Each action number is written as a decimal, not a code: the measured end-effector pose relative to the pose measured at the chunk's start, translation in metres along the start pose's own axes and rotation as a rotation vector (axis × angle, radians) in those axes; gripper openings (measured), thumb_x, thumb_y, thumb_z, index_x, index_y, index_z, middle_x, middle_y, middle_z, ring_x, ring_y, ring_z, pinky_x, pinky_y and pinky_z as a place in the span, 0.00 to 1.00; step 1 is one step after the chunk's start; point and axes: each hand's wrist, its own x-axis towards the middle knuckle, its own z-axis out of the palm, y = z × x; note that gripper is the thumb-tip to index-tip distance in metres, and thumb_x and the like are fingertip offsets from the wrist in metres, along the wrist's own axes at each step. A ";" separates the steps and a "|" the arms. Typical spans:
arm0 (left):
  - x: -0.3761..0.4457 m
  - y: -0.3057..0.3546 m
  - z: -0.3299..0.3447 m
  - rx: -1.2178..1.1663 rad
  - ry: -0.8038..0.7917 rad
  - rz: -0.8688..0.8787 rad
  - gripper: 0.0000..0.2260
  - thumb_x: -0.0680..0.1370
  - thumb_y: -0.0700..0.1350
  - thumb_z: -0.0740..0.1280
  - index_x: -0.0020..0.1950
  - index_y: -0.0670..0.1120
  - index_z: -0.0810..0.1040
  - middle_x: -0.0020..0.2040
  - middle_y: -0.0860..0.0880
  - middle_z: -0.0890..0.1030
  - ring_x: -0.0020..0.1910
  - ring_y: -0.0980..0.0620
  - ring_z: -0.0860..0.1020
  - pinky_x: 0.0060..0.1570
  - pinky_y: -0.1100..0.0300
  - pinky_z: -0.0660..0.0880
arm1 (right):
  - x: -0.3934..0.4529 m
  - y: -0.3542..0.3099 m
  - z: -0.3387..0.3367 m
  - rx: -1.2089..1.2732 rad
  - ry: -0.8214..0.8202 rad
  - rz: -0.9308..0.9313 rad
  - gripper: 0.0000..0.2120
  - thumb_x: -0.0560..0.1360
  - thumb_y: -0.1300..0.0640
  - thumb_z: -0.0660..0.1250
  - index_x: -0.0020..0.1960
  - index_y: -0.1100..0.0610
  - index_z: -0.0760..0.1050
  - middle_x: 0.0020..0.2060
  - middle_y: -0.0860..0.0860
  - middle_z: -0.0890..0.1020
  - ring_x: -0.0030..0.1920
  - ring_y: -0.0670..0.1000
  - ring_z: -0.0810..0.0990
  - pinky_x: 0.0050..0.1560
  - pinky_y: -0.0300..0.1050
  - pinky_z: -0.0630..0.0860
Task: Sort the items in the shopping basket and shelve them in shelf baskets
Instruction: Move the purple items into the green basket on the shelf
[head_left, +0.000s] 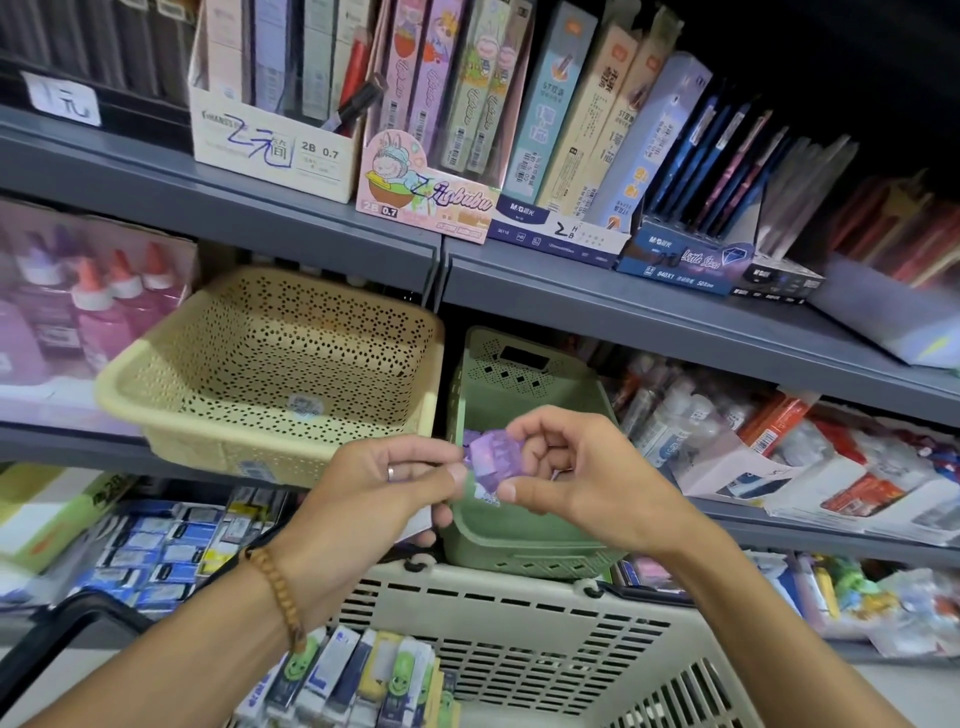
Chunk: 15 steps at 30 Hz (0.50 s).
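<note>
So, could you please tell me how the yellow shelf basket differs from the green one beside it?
The yellow basket is wider, tipped forward and looks empty; the green basket is narrower and sits more level. The yellow basket's walls are dotted with small holes all over, while the green basket has a handle slot, square holes and plainer walls. Both hands hold a purple packet over the green basket, not the yellow. Both are plastic and share one shelf.

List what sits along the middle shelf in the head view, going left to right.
Pink bottles with orange caps → yellow perforated basket → green basket, with both hands holding a purple packet before it → packaged stationery.
</note>
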 end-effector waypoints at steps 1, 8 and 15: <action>0.002 0.000 -0.001 -0.047 0.042 -0.020 0.03 0.74 0.38 0.71 0.45 0.43 0.85 0.35 0.44 0.83 0.30 0.54 0.78 0.27 0.63 0.75 | 0.004 0.006 -0.001 -0.099 0.043 0.040 0.16 0.67 0.57 0.80 0.50 0.52 0.77 0.33 0.47 0.79 0.32 0.45 0.76 0.41 0.41 0.74; -0.001 0.008 -0.004 -0.458 0.004 -0.167 0.21 0.63 0.29 0.59 0.53 0.37 0.79 0.47 0.39 0.79 0.39 0.46 0.81 0.33 0.55 0.79 | 0.038 0.030 0.023 -0.642 -0.093 0.226 0.17 0.67 0.49 0.79 0.50 0.47 0.74 0.45 0.51 0.81 0.48 0.53 0.79 0.55 0.48 0.77; -0.006 0.012 -0.008 -0.162 0.042 -0.015 0.24 0.66 0.30 0.74 0.59 0.44 0.75 0.49 0.40 0.85 0.51 0.43 0.84 0.54 0.51 0.78 | 0.055 0.043 0.041 -0.664 -0.059 0.256 0.21 0.68 0.49 0.78 0.58 0.50 0.75 0.51 0.55 0.82 0.54 0.56 0.78 0.57 0.46 0.75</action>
